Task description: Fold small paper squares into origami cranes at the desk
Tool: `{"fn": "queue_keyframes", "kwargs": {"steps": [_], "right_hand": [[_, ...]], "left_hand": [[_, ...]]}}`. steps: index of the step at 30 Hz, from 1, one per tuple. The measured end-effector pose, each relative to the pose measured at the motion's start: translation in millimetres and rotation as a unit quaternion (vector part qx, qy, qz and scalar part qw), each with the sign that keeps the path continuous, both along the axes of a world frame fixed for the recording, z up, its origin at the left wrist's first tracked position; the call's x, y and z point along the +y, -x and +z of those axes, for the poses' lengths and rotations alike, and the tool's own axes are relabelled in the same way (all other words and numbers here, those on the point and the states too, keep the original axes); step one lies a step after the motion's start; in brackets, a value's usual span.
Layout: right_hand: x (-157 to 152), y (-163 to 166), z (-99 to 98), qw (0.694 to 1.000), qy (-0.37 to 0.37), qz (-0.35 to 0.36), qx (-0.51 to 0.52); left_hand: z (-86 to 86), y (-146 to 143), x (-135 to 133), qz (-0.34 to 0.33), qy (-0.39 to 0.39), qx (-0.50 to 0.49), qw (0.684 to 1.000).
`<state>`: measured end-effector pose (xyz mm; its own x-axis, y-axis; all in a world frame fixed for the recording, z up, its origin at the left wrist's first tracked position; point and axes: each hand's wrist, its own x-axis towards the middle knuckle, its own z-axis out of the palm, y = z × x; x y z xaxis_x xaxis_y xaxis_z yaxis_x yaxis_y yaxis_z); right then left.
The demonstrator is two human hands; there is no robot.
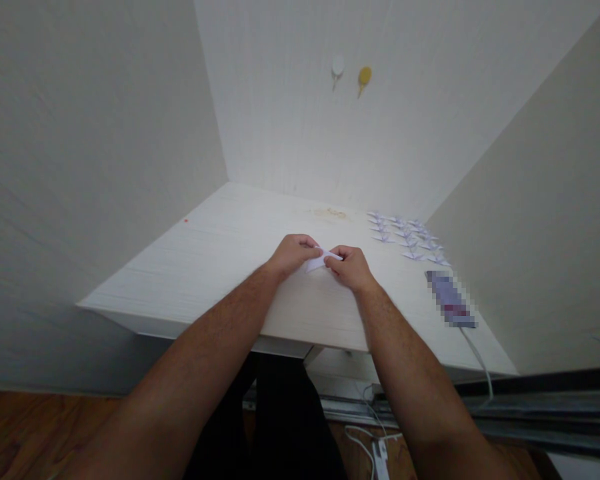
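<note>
A small piece of folded white paper (316, 264) is held between my two hands, just above the middle of the white desk (220, 267). My left hand (297, 253) pinches its left side between thumb and fingers. On the other side, my right hand (349, 265) grips the paper's right end, thumb on top. The fingers hide part of the folds. Several small folded paper cranes (405, 235) stand in rows at the back right of the desk, apart from my hands.
A phone-like device (450, 299), blurred out, lies at the right with a white cable (481, 360) running over the desk edge. Walls enclose the desk at left, back and right. Two hooks, white (337, 65) and yellow (365, 75), are on the back wall. A power strip (381, 457) lies below.
</note>
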<state>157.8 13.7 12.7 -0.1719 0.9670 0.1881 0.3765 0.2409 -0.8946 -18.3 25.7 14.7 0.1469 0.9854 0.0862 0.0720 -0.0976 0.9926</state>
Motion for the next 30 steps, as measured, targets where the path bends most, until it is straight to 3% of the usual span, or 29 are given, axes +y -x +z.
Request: {"fn": "queue_keyframes", "kwargs": {"steps": [11, 22, 30], "right_hand": [[2.3, -0.3, -0.5, 1.0, 0.006, 0.011, 0.023], [4.0, 0.6, -4.4, 0.999, 0.032, 0.011, 0.011], [6.9, 1.7, -2.5, 0.999, -0.033, -0.012, -0.006]], "left_hand": [[3.4, 1.6, 1.2, -0.012, -0.01, -0.018, 1.0], [4.9, 1.4, -1.7, 0.026, -0.107, 0.158, 0.981], [3.9, -0.8, -2.7, -0.009, -0.127, 0.184, 0.975]]}}
